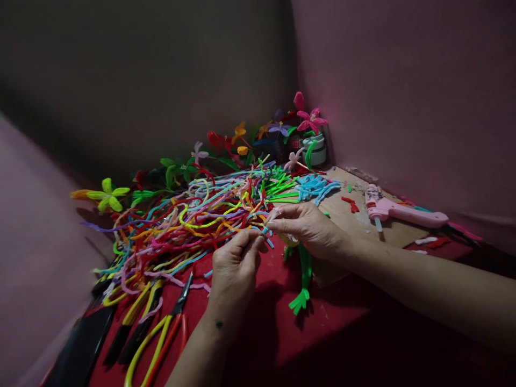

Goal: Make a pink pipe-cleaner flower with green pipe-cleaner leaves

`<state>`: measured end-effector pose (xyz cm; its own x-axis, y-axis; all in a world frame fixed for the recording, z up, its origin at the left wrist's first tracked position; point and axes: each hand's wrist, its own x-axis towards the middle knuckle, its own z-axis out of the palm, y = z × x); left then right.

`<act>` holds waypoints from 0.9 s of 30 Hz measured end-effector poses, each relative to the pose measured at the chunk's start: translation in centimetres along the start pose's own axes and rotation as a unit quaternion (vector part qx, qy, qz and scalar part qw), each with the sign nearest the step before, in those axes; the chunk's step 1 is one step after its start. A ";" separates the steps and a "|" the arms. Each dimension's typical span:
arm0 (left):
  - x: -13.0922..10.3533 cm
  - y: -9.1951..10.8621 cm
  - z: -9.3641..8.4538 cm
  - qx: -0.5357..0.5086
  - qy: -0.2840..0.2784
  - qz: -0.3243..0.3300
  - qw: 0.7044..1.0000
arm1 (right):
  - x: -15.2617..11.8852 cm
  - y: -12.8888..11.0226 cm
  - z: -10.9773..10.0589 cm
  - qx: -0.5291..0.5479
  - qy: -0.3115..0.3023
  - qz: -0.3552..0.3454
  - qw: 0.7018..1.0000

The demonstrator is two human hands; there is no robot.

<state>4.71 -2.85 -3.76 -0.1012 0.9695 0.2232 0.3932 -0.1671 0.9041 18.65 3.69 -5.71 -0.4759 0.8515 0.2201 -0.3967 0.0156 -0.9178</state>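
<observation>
My left hand (237, 263) is closed in a pinch, with a small light blue pipe cleaner piece (265, 230) at its fingertips. Facing it, my right hand (308, 228) pinches a whitish fuzzy piece (276, 213); the two hands' fingertips almost meet. Whether both pieces are joined is too small to tell. Below my right hand a bright green pipe cleaner shape (305, 274) with a fringed end reaches over the red cloth (258, 317); its upper part is hidden. Just beyond the fingers spreads a heap of many-coloured pipe cleaners (193, 215).
Red-and-yellow-handled scissors (167, 328), pliers (135, 317) and a black flat object (83, 344) lie at the left. A pink glue gun (407, 210) rests on cardboard (387, 236) at the right. Behind the heap stand pipe cleaner flowers (311, 121) and light blue bundled pieces (316, 186).
</observation>
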 end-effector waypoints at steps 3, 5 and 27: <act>0.1 0.0 -0.1 -0.023 -0.032 -0.025 0.999 | 0.0 -0.1 -0.2 0.007 -0.013 0.008 1.000; 0.1 -0.1 -0.2 -0.030 -0.043 -0.035 0.998 | 0.0 -0.2 -0.1 0.014 -0.016 0.017 1.000; -0.1 -0.4 0.1 0.011 -0.043 0.027 0.999 | -0.1 -0.4 0.0 0.025 -0.048 0.028 0.998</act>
<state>4.62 -2.87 -4.20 -0.0010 0.9713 0.2378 0.4154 -0.2159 0.8836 18.87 3.61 -5.36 -0.5708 0.7960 0.2016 -0.4048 -0.0592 -0.9125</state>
